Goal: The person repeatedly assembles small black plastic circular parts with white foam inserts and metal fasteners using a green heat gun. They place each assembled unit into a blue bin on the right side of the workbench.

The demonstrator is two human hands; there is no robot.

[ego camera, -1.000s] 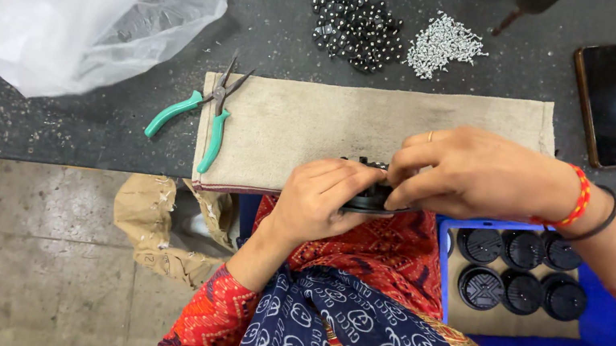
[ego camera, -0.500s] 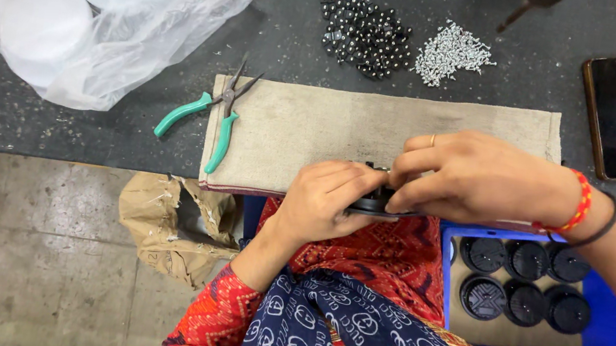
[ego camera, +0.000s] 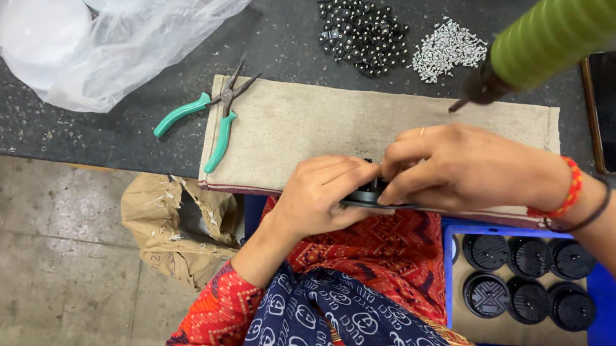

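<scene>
Pinching a small black part (ego camera: 367,194), left hand (ego camera: 321,195) and right hand (ego camera: 459,167) grasp it together.

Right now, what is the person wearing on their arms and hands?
The left hand is bare, with a red patterned sleeve up the arm. The right hand has a ring, and its wrist wears a red beaded bracelet and a thin black band.

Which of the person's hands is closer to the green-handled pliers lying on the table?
The left. The left hand grips a small black part at the cloth's near edge, right of the pliers. The right hand holds the same part from farther right.
</scene>
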